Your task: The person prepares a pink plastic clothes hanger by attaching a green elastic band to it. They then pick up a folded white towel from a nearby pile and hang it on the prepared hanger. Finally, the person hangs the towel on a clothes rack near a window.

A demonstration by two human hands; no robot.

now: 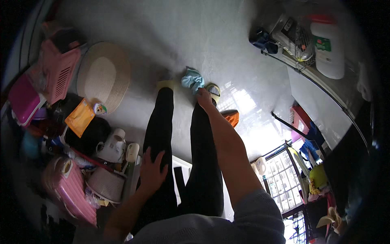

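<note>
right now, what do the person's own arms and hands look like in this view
The right arm wears a grey, textured sleeve that ends near the elbow, leaving the forearm bare. The left forearm is bare too; its sleeve can't be made out. Both hands, left and right, are ungloved, with no watch or bracelet visible.

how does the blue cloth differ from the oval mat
The cloth is small and crumpled; the oval mat is larger and spread out. The cloth is pale blue, the mat beige with paler middle. The right hand is at the cloth; no hand touches the mat.
</note>
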